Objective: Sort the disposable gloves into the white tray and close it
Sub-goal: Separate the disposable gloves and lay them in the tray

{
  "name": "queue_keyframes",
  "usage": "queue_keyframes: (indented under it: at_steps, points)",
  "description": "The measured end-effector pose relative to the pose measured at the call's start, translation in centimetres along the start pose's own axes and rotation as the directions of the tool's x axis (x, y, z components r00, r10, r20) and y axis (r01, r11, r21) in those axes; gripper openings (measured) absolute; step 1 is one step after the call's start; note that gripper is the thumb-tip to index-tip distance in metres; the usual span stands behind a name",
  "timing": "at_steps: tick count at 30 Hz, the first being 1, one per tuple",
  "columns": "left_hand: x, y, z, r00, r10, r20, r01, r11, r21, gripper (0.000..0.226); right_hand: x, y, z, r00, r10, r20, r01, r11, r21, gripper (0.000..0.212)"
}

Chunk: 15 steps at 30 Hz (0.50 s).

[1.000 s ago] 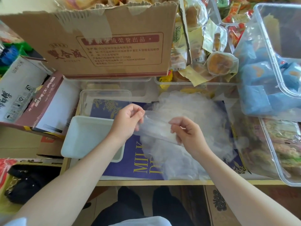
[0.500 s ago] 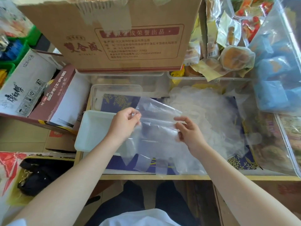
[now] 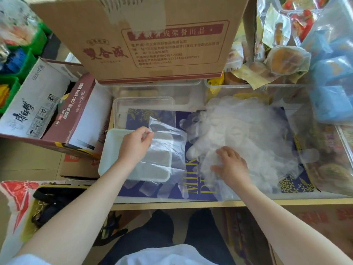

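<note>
1. The left hand (image 3: 136, 144), left of centre in the frame, pinches the top edge of one clear glove (image 3: 164, 150) between thumb and fingertips.
2. That glove hangs from the pinch and drapes over the right half of the white tray (image 3: 110, 150); its lower end spills past the tray's near rim onto the blue box (image 3: 200, 190) under it.
3. The tray sits at the left-centre of the frame, partly on the blue box, its left part bare.
4. The right hand (image 3: 232, 166), just right of centre, lies palm down with fingers spread on the near-left edge of the glove pile (image 3: 248, 134). Whether it is gripping any glove or only pressing on the heap cannot be told.
5. The pile is a loose heap of clear film on the right half of the blue box, apart from the tray.
6. A clear lid (image 3: 143, 104) lies just above the tray in the frame, its near edge behind the held glove.
7. A brown carton (image 3: 152, 35) fills the upper centre, resting on clear bins (image 3: 248, 86).
8. Wrapped snacks (image 3: 286, 58) crowd the upper right; blue packets (image 3: 332, 88) fill a bin at the right edge.
</note>
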<state>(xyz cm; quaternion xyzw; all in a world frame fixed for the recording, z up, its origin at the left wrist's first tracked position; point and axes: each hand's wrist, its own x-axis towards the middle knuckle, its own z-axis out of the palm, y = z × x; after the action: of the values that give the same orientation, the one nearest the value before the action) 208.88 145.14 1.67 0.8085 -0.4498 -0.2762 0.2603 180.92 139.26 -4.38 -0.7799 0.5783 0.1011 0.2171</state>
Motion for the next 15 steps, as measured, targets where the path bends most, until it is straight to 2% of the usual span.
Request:
queue_keyframes:
  at_steps: [3,5,7,9,11,13,15]
  points:
    - [-0.3,0.5,-0.1,0.998,0.058,0.028,-0.057,0.998,-0.036,0.009,0.4,0.1,0.1,0.990,0.009,-0.142,-0.006,1.000,0.020,0.024]
    - [-0.2,0.9,-0.1,0.995,0.079,0.057,-0.074,0.994,-0.079,0.008,0.6,0.3,-0.6,0.983,0.031,-0.179,-0.010,0.993,0.114,0.021]
    - [0.0,1.6,0.1,0.991,0.110,0.078,-0.100,0.988,-0.122,0.013,0.6,0.2,-2.2,0.970,0.093,-0.224,-0.014,0.944,0.330,0.024]
    - [0.3,3.0,0.3,0.989,0.118,0.088,-0.101,0.978,-0.181,0.018,0.1,-0.4,-4.7,0.958,0.165,-0.236,0.011,0.797,0.604,0.027]
    - [0.5,4.7,0.7,0.991,0.109,0.078,-0.083,0.956,-0.280,0.020,-0.8,-1.1,-7.5,0.960,0.203,-0.195,0.054,0.545,0.837,0.030]
    - [0.5,6.6,1.1,0.994,0.090,0.059,-0.057,0.903,-0.425,0.017,-1.7,-1.7,-9.9,0.972,0.191,-0.138,0.073,0.315,0.946,0.029]
    - [0.3,8.6,1.4,0.992,0.106,0.062,-0.059,0.854,-0.517,0.015,-2.5,-2.0,-11.5,0.982,0.162,-0.095,0.072,0.140,0.987,0.028]
